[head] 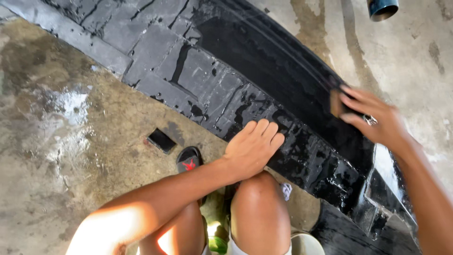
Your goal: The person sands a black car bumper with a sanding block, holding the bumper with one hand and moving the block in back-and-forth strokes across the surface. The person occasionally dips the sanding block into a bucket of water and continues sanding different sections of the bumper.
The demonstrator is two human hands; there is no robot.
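Head view. A large black tyre (245, 71) runs diagonally from upper left to lower right, wet, with blocky tread facing the person and a glossy sidewall beyond. Water beads and streaks show on the tread blocks.

Left hand (252, 146): fingers together and extended, palm flat on the tread at the near edge of the tyre, holding nothing. The forearm crosses over the person's bent knees.

Right hand (373, 120): blurred, fingers curled onto a small brownish sponge (336, 103) pressed against the glossy black sidewall. A ring (370, 120) shows on one finger.

Surface: bare concrete floor (71, 141), stained brown and grey, with a wet shining patch at left. A small dark rectangular recess (162, 140) lies in the floor just beside the tyre's near edge. A black sandal (189, 159) with a red mark rests near it, partly behind the left forearm.

At top right, the end of a dark blue pipe (382, 8) enters the view. At the bottom edge, the rim of a pale bucket (306, 243) sits beside the right knee.
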